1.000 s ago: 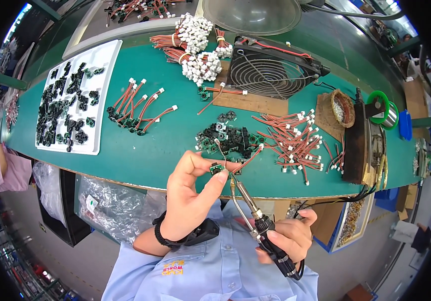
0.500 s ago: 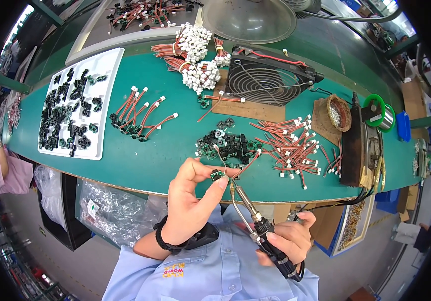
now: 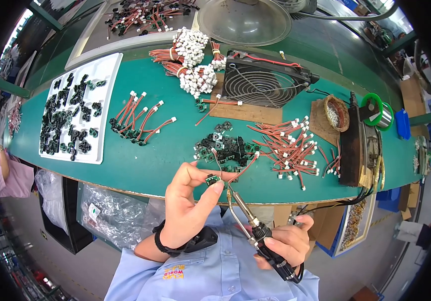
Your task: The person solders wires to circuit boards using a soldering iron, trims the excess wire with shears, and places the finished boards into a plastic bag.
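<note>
My left hand [image 3: 189, 208] pinches a small green circuit board [image 3: 212, 179] between thumb and fingers, above the bench's front edge. From the fingertips a red-and-black wire lead [image 3: 246, 166] runs up to a white plug near the board pile. My right hand [image 3: 289, 243] is wrapped round a black-handled soldering iron [image 3: 261, 234] with a thin metal tube along its shaft. Its tip reaches the wire ends beside the board; exact contact is too small to tell. Just beyond lies a heap of small black and green boards [image 3: 230, 148].
Loose wire leads [image 3: 290, 150] lie right of the heap, wired boards [image 3: 137, 135] to the left. A white tray [image 3: 97, 145] holds black parts. At the back are bundled leads [image 3: 198, 80] and a fan [image 3: 260, 80]; at right, a solder spool [image 3: 386, 116] and a brown bowl [image 3: 345, 113].
The view has shifted slightly. My left hand still holds the board and my right the soldering iron, both in nearly the same pose.
</note>
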Demonstrator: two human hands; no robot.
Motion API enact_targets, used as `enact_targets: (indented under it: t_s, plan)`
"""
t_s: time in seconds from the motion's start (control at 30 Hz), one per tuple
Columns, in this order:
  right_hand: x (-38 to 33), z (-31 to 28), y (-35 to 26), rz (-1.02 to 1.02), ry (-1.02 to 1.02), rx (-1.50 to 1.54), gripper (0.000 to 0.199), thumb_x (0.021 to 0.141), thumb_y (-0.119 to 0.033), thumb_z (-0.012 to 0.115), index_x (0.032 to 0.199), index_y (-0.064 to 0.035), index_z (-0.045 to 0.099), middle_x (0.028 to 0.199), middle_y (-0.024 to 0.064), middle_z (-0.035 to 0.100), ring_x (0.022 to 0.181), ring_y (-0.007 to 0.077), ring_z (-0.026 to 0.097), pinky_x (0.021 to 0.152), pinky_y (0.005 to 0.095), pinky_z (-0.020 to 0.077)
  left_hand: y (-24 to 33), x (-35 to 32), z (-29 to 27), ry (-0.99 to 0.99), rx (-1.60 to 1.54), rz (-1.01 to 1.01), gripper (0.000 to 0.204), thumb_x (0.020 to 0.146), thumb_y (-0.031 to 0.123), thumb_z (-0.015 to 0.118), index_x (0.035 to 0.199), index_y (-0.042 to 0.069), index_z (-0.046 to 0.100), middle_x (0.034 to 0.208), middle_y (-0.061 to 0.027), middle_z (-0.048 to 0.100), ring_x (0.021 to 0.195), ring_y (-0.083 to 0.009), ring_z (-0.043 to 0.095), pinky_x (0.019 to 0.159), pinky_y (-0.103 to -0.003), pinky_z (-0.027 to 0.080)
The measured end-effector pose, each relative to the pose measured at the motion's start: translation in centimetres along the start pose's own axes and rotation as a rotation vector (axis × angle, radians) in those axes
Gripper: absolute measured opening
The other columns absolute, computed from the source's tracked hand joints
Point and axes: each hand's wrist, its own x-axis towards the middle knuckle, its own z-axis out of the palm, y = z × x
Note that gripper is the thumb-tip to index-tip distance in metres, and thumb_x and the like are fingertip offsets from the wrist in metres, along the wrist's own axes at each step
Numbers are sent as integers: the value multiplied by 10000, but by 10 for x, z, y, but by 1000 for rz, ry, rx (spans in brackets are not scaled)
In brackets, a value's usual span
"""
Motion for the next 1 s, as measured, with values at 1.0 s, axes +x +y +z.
enact_targets:
  t_s: [1.0]
  plan:
    - [-6, -4, 1, -31, 16, 10, 379, 607, -314, 768, 937, -173, 646, 697, -31, 598, 583, 108, 572, 861, 328, 300, 4, -5, -1, -32, 95, 65, 187, 833, 41, 560, 870, 90, 383, 977, -140, 659, 914, -129, 576, 1035, -451, 115]
